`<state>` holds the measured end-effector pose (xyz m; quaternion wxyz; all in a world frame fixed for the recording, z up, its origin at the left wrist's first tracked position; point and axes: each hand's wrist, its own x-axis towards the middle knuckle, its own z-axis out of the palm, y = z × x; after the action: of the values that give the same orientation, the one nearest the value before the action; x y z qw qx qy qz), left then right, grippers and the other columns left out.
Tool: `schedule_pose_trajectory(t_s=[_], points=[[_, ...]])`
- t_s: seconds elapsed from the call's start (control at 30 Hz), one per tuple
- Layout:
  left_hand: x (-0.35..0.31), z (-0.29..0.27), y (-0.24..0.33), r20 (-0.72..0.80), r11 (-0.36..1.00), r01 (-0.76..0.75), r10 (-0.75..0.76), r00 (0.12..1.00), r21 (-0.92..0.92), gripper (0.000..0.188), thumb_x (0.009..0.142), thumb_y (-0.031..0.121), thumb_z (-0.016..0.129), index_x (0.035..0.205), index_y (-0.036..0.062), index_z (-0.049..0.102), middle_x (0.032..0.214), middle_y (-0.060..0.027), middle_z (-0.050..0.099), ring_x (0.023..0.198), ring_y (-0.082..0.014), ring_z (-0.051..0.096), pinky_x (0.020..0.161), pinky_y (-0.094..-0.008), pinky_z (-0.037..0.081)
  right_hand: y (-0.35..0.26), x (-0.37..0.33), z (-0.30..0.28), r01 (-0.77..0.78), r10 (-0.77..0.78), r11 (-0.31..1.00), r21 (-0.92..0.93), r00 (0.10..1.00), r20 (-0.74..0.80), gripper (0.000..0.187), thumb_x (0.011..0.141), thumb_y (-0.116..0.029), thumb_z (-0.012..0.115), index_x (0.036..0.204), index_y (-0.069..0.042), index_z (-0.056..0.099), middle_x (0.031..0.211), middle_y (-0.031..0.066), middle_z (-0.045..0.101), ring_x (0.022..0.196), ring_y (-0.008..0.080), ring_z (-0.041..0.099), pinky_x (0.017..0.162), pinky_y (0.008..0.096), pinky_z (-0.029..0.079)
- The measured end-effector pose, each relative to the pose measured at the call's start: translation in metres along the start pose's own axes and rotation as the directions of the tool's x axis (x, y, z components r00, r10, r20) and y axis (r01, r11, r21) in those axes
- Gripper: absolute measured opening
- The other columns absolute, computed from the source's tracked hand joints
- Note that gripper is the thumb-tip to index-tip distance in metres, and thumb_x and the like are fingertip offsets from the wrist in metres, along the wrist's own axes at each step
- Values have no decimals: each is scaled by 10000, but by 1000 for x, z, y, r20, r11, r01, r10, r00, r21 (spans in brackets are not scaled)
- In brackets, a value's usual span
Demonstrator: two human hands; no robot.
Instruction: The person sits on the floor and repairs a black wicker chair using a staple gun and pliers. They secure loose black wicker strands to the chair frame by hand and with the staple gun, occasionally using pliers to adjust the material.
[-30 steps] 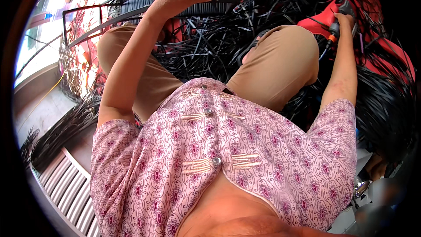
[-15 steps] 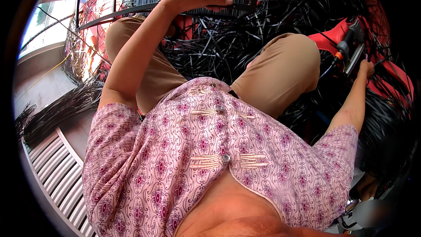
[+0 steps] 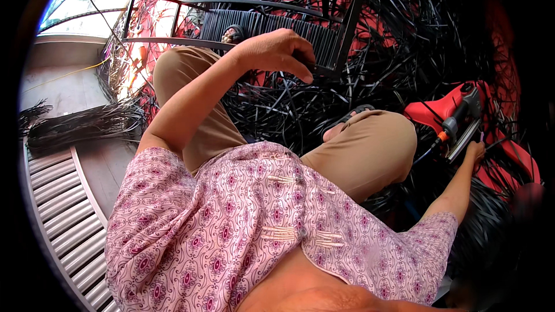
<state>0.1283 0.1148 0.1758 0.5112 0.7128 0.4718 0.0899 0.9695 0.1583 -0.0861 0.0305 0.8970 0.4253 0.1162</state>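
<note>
My left hand (image 3: 280,52) is raised over a black metal frame (image 3: 347,37), its thumb apart from its curved fingers and nothing visible between them. Dark strips wrap the panel (image 3: 272,26) of this frame in close rows; the fingertips hang by its lower right corner. Out to the right, my right hand (image 3: 476,153) is closed beside a pneumatic stapler (image 3: 462,117), with a small purple tip showing above the fingers. What it grips is mostly hidden. The stapler is black and silver with an orange hose fitting, and it lies on a red plastic seat (image 3: 425,112).
Loose black plastic strips (image 3: 277,107) cover much of the red floor around my bent legs. A sandalled foot (image 3: 232,34) is against the panel. On the left are a bundle of dark strips (image 3: 87,127) and a slatted metal rack (image 3: 63,202).
My left hand has come off the frame's edge, and its fingers have spread from the thumb. The whole view has shifted, lowering the scene. My right hand stays by the stapler.
</note>
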Motion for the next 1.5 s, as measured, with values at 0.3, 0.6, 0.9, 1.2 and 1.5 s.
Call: schedule_pose_trajectory(t_s=[0.3, 0.6, 0.9, 1.2, 1.5], points=[[-2, 3, -1, -2, 985, 125, -126, 992, -120, 340, 758, 217, 803, 975, -21, 692, 770, -95, 682, 565, -158, 629, 515, -287, 498, -16, -16, -24, 89, -127, 923, 375, 989, 80, 434, 838, -393, 540, 1140, -127, 701, 1061, 221, 692, 1007, 431, 648, 880, 507, 490], [6, 13, 12, -53, 985, 106, -114, 992, -138, 332, 903, 290, 689, 897, -41, 663, 704, -10, 575, 668, -59, 518, 588, -240, 417, -37, -40, -79, -32, 42, 996, -84, 992, 122, 443, 873, -265, 458, 1262, -121, 613, 1222, 199, 642, 1151, 449, 589, 990, 555, 452], [20, -3, 0, -108, 991, 109, -118, 987, -83, 379, 946, 362, 651, 951, -15, 691, 728, 20, 589, 711, -80, 558, 646, -257, 473, -12, 10, -57, -86, 111, 991, -106, 958, 264, 618, 916, -578, 454, 1169, -66, 690, 1246, 229, 631, 1185, 439, 577, 958, 543, 462], [94, -42, 13, -322, 978, -6, 74, 944, 208, 499, 944, 460, 600, 750, 11, 702, 555, -19, 579, 530, -92, 526, 512, -319, 427, -24, 5, -165, -232, 233, 971, -51, 973, 3, 392, 794, -298, 562, 1053, -59, 733, 1138, 208, 688, 1048, 400, 662, 864, 481, 529], [85, -42, -1, -241, 994, -76, 93, 966, 78, 417, 945, 398, 589, 759, 41, 694, 563, -40, 600, 505, -156, 581, 502, -350, 456, -34, -48, -256, -154, 259, 901, 406, 941, -217, 364, 801, -366, 670, 927, -30, 730, 888, 180, 710, 752, 322, 685, 645, 447, 518]])
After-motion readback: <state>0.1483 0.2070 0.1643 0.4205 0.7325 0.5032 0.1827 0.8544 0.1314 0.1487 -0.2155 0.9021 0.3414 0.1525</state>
